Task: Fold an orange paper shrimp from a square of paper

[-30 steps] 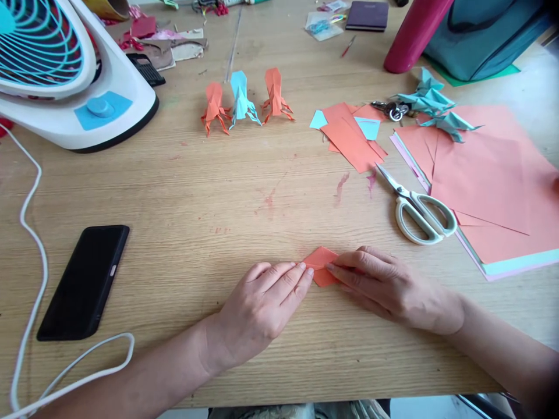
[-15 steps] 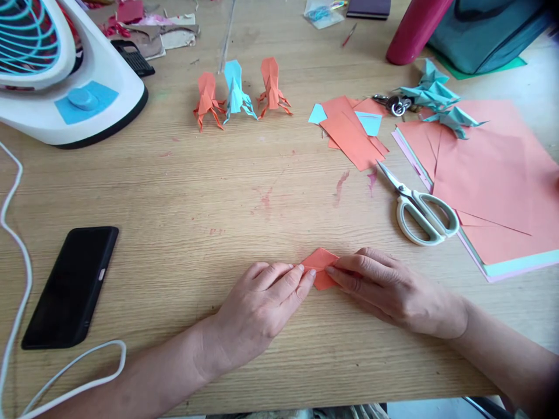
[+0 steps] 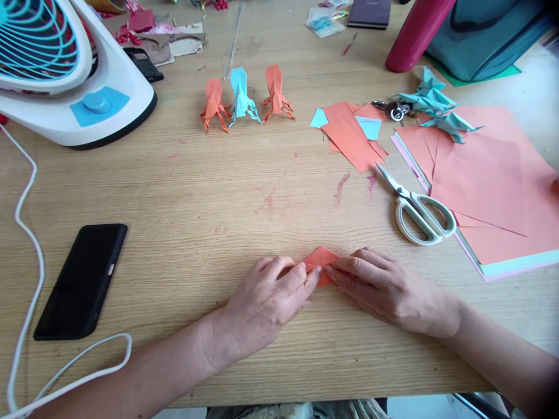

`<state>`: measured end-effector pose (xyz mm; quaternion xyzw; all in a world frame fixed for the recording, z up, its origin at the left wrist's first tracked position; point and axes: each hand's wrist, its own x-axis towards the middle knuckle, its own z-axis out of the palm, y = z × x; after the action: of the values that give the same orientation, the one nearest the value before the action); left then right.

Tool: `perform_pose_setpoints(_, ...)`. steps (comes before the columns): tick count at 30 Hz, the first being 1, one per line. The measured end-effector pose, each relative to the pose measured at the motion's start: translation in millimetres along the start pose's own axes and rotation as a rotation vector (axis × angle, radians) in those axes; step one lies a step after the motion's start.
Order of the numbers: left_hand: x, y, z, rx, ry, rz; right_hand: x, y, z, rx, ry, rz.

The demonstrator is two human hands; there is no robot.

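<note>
Both hands press a small folded orange paper flat on the tabletop: left hand fingertips pinning its left edge, right hand flat over the right side, steadying a crease. Scissors lie near.

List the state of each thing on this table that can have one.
orange paper: folded, lying flat.
left hand: fingers curled on its left corner.
right hand: flat, pressing its right side.
scissors: shut, lying flat.
phone: screen dark, face up.
paper figures: three, upright.

Bare left hand, right hand, bare forearms.
</note>
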<state>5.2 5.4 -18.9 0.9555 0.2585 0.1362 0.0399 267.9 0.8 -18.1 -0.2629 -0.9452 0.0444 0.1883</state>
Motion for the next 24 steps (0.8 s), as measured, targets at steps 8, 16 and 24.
perform_pose_setpoints(8,-2.4,-15.7,-5.5,-0.305,0.206,-0.179,0.0,-1.1,3.5,0.048,0.029,0.058)
perform_pose_setpoints(16,-5.5,-14.1,-1.3,-0.118,0.128,-0.047,-0.7,-1.6,4.9,0.089,0.044,0.071)
perform_pose_setpoints(24,-8.0,-12.0,-0.7,0.038,0.092,0.006,-0.2,-1.2,7.4,0.058,0.057,0.051)
